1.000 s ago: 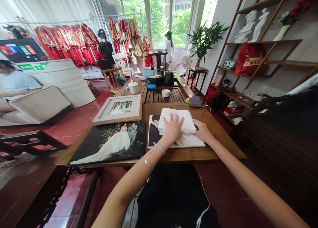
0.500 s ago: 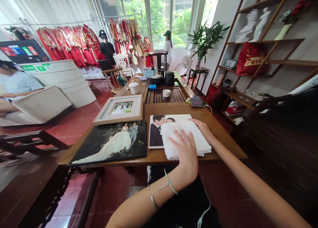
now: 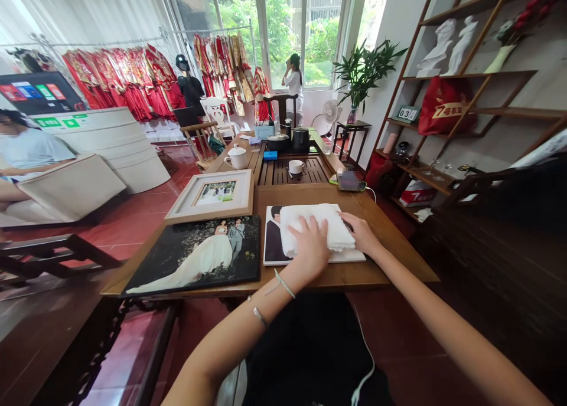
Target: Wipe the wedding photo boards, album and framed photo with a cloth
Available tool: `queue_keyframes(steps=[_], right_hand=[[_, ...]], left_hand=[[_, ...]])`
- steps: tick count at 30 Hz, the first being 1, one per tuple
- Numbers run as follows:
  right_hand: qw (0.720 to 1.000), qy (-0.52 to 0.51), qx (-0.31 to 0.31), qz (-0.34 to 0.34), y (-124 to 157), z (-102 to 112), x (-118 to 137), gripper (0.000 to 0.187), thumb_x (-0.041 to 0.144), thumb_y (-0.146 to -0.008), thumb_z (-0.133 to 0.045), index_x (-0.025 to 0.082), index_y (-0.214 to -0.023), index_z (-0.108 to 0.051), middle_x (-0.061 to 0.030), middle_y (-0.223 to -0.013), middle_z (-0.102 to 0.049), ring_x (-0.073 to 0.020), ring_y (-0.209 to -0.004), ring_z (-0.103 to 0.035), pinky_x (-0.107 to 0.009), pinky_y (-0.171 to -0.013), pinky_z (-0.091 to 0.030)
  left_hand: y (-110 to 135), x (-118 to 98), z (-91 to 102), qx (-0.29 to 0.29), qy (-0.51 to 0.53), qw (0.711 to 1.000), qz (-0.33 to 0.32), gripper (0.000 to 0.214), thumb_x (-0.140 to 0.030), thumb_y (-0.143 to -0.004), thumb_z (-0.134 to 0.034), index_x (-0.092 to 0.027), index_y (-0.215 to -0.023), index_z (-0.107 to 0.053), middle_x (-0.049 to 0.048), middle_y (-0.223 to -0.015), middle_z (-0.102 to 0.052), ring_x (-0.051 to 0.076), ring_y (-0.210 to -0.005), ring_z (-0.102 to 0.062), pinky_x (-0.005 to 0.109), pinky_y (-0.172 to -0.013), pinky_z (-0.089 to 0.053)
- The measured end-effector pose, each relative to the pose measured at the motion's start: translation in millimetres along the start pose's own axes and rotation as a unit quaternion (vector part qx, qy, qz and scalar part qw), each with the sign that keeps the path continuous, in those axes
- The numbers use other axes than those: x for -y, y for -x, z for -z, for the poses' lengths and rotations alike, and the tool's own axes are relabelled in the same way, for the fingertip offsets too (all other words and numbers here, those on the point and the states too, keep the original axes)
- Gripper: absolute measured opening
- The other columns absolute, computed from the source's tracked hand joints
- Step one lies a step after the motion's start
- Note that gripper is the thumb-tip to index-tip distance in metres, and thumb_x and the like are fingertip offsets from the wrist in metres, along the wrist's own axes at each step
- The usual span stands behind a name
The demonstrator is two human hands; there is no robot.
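Observation:
My left hand (image 3: 310,238) lies with fingers spread on a folded white cloth (image 3: 336,226), pressing it flat. Under the cloth is a white-edged photo panel (image 3: 273,241) showing a couple; most of its picture is covered. My right hand (image 3: 362,235) grips the panel's right edge, its fingertips partly hidden beside the cloth. Left of these lies a dark wedding photo panel (image 3: 199,255), flat on the wooden table (image 3: 390,255). Behind that panel rests a light-framed picture (image 3: 177,208).
A slatted tea tray (image 3: 274,173) holds a white cup (image 3: 296,167). A lidded white mug (image 3: 237,157), a blue box (image 3: 270,156) and a phone (image 3: 352,180) with a cable are nearby. A shelf (image 3: 469,78) stands right; people are in the background.
My left hand has moved left and away from me with the cloth, uncovering the panel's near right corner. My right hand has shifted slightly nearer along the panel's right side.

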State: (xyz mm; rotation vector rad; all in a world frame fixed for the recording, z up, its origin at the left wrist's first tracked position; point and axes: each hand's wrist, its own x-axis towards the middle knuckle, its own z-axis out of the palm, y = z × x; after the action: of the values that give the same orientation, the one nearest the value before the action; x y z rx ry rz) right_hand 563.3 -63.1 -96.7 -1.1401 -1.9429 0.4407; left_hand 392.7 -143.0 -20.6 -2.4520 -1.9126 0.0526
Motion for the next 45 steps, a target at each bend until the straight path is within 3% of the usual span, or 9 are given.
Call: queue_keyframes(steps=[3, 9, 16, 25, 32, 39, 45], right_hand=[[1.000, 0.011, 0.002, 0.006, 0.0, 1.0, 4.1, 0.033, 0.014, -0.070, -0.051, 0.019, -0.094, -0.072, -0.0103, -0.116, -0.070, -0.0270, -0.112, -0.061, -0.039, -0.095, -0.048], [0.999, 0.038, 0.013, 0.004, -0.9, 3.9, 8.3, 0.027, 0.008, -0.069, -0.046, 0.018, -0.081, -0.068, -0.0086, -0.091, -0.072, -0.0250, -0.093, -0.064, -0.034, -0.082, -0.050], [0.999, 0.045, 0.008, 0.008, -1.2, 3.5, 9.3, 0.028, 0.013, -0.078, -0.045, 0.020, -0.090, -0.070, -0.0084, -0.100, -0.072, -0.0251, -0.096, -0.065, -0.034, -0.085, -0.050], [0.999, 0.035, -0.018, -0.002, -1.7, -1.5, 4.6, 0.030, 0.022, -0.085, -0.048, 0.022, -0.104, -0.071, -0.0085, -0.119, -0.069, -0.0248, -0.114, -0.062, -0.042, -0.101, -0.046], [0.999, 0.026, -0.024, -0.013, -0.5, -2.7, 2.9, 0.030, 0.024, -0.085, -0.050, 0.020, -0.105, -0.071, -0.0097, -0.121, -0.068, -0.0245, -0.117, -0.061, -0.046, -0.106, -0.044], [0.999, 0.023, -0.026, -0.014, 0.2, -2.3, 0.7, 0.030, 0.024, -0.084, -0.050, 0.020, -0.105, -0.071, -0.0099, -0.121, -0.068, -0.0246, -0.117, -0.061, -0.047, -0.106, -0.044], [0.999, 0.024, -0.027, -0.012, 0.6, -2.8, -0.2, 0.029, 0.023, -0.083, -0.052, 0.022, -0.105, -0.071, -0.0079, -0.120, -0.069, -0.0241, -0.117, -0.061, -0.046, -0.107, -0.043]], left_hand=[[-23.5, 17.6, -1.3, -0.005, 0.002, 0.999, -0.040, 0.065, -0.026, -0.086, -0.056, -0.024, -0.147, -0.033, 0.0136, -0.154, -0.032, 0.042, -0.140, -0.024, 0.071, -0.104, -0.027], [-71.0, 46.5, -6.0, -0.006, 0.004, 0.989, -0.147, 0.066, -0.019, -0.085, -0.054, -0.034, -0.146, -0.032, 0.0021, -0.155, -0.033, 0.031, -0.143, -0.022, 0.062, -0.114, -0.017], [-81.0, 56.3, -8.7, -0.030, 0.010, 0.984, -0.177, 0.067, -0.012, -0.084, -0.049, -0.036, -0.145, -0.034, 0.0014, -0.154, -0.036, 0.027, -0.142, -0.025, 0.059, -0.113, -0.019], [-47.1, 74.0, -5.1, -0.019, -0.001, 0.987, -0.162, 0.074, -0.012, -0.081, -0.053, -0.035, -0.147, -0.029, 0.0030, -0.156, -0.031, 0.028, -0.144, -0.021, 0.060, -0.113, -0.020], [12.3, 97.8, -2.1, -0.012, -0.005, 0.995, -0.103, 0.083, -0.003, -0.073, -0.048, -0.031, -0.149, -0.027, 0.0023, -0.158, -0.027, 0.028, -0.146, -0.017, 0.059, -0.114, -0.019], [69.5, 94.6, -7.4, -0.004, 0.007, 0.999, -0.048, 0.092, 0.000, -0.066, -0.047, -0.034, -0.149, -0.026, -0.0013, -0.159, -0.022, 0.028, -0.147, -0.013, 0.060, -0.115, -0.017], [71.9, 93.5, -1.9, 0.012, 0.019, 0.999, -0.050, 0.090, -0.003, -0.067, -0.049, -0.034, -0.149, -0.026, -0.0016, -0.160, -0.022, 0.028, -0.147, -0.012, 0.058, -0.116, -0.017]])
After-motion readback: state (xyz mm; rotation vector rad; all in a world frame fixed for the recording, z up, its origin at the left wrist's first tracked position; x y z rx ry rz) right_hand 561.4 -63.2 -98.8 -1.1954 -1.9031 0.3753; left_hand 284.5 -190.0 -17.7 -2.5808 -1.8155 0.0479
